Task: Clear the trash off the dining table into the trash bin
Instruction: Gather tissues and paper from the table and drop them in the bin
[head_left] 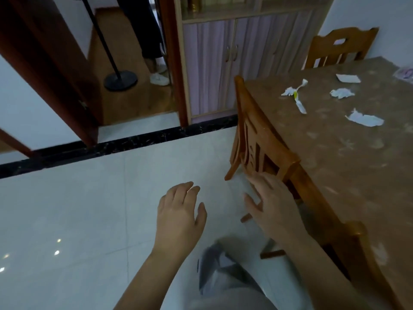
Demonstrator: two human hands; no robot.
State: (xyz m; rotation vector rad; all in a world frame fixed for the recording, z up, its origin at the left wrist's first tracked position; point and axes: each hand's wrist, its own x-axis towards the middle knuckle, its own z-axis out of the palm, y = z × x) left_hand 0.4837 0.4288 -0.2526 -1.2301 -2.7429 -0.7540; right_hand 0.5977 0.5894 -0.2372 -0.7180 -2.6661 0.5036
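Pink wrapper [405, 73] cut by frame edge

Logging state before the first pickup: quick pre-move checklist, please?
1. Hands free: ok. Left hand and right hand are open and hold nothing.
2. Trash located: ok. Several paper scraps lie on the table, among them a torn wrapper, a crumpled tissue and a flat scrap.
3. Trash within reach: not ok. Both hands hover over the floor, short of the scraps.
4. Approach path: not ok. A chair stands at the table's near side.
5. Trash bin located: cannot tell. No bin in view.
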